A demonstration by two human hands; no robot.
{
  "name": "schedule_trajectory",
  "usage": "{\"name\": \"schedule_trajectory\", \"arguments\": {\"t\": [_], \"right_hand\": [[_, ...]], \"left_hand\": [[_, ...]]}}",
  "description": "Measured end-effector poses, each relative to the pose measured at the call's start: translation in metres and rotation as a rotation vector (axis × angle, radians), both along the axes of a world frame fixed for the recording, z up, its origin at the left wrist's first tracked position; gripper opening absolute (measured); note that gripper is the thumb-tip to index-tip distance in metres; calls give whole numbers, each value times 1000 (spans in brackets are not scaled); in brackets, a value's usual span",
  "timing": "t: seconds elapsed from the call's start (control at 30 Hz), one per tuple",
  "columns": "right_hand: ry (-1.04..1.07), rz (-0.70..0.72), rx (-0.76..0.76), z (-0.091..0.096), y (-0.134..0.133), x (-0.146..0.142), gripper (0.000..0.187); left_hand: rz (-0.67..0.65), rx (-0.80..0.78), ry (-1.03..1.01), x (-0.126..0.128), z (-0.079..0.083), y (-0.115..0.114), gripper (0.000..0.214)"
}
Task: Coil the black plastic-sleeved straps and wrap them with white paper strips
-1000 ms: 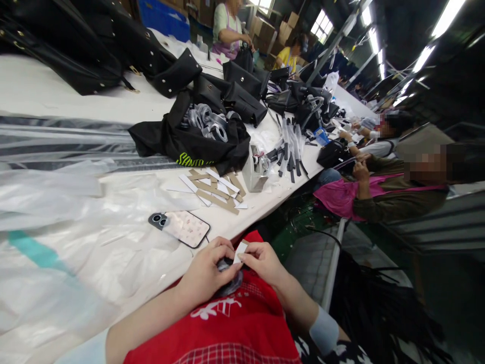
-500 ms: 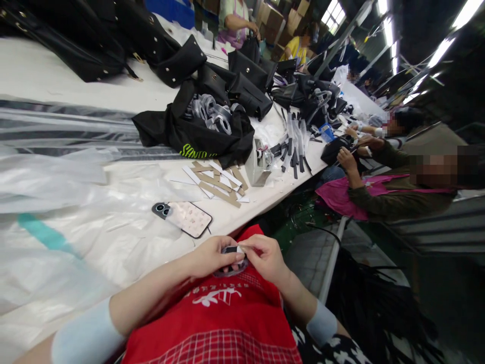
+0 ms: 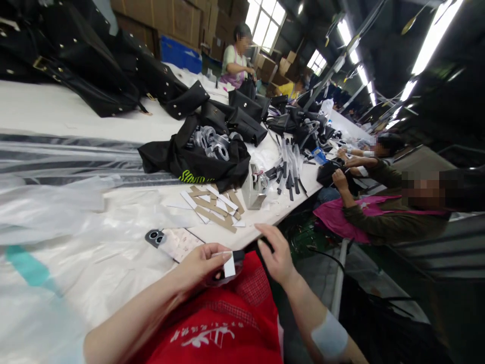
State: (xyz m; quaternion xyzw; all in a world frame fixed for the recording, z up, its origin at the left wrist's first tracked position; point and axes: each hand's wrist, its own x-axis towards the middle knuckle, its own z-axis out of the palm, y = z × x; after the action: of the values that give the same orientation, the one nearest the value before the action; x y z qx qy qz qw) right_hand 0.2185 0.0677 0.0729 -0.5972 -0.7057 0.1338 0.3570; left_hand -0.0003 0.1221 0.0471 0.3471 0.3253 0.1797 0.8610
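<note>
My left hand (image 3: 202,263) is closed around a coiled black strap (image 3: 238,257) in clear plastic, just above my red apron (image 3: 227,308). A small white card (image 3: 229,265) lies against the coil, under my left thumb. Off to the right, my right hand (image 3: 277,255) is raised with fingers apart and holds nothing. Its fingertips are close to the table's front edge. Beyond both hands lies a loose pile of white and brown card strips (image 3: 215,206). A phone (image 3: 176,240) in a patterned case rests beside my left hand, which partly covers it.
A black cloth bag (image 3: 170,156) holding several plastic-wrapped coils stands behind the strips. Next to it is a small grey box (image 3: 253,192), then a bundle of wrapped straps (image 3: 290,164). Black handbags (image 3: 91,65) line the far side. Co-workers sit at right, one in a pink apron (image 3: 341,217).
My right hand has left the coil, opened and moved up and right. My left hand keeps the coil, and the white card now shows more plainly. The camera view has tilted upward.
</note>
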Motion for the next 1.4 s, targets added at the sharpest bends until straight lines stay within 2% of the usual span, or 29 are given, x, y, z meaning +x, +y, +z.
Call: {"name": "schedule_trajectory", "arguments": {"t": [0.07, 0.17, 0.27, 0.37, 0.47, 0.6, 0.73, 0.83, 0.93, 1.07, 1.13, 1.23, 1.4], "right_hand": [[95, -230, 35, 0, 40, 34, 37], [241, -446, -105, -8, 105, 77, 33], [341, -455, -237, -23, 151, 93, 28], [416, -441, -263, -37, 169, 89, 33], [479, -443, -211, -43, 165, 83, 32], [528, -460, -121, -46, 141, 78, 30], [591, -478, -202, -55, 118, 76, 33], [634, -492, -262, -50, 105, 72, 36], [680, -428, -296, -29, 85, 48, 35], [850, -132, -364, 3, 53, -10, 31], [904, -58, -414, 9, 43, -36, 31], [926, -58, -496, 3, 39, -57, 36], [892, -145, -613, -16, 48, -62, 43]], "left_hand": [[6, 5, 26, -3, 7, 3, 48], [23, 37, 56, -5, 13, 6, 51], [54, 90, 112, -4, 9, 7, 53], [71, 126, 167, -5, -1, 8, 55], [101, 134, 170, -7, -8, 8, 54], [109, 124, 142, -6, -11, 8, 52], [129, 152, 163, 0, -11, 13, 53], [148, 202, 162, 4, -8, 21, 56], [252, 337, 198, 8, -5, 29, 54], [384, 564, 317, 10, -5, 35, 47], [403, 626, 349, 10, -6, 36, 44], [429, 697, 404, 8, -4, 35, 40], [475, 716, 444, 5, -5, 34, 42]]}}
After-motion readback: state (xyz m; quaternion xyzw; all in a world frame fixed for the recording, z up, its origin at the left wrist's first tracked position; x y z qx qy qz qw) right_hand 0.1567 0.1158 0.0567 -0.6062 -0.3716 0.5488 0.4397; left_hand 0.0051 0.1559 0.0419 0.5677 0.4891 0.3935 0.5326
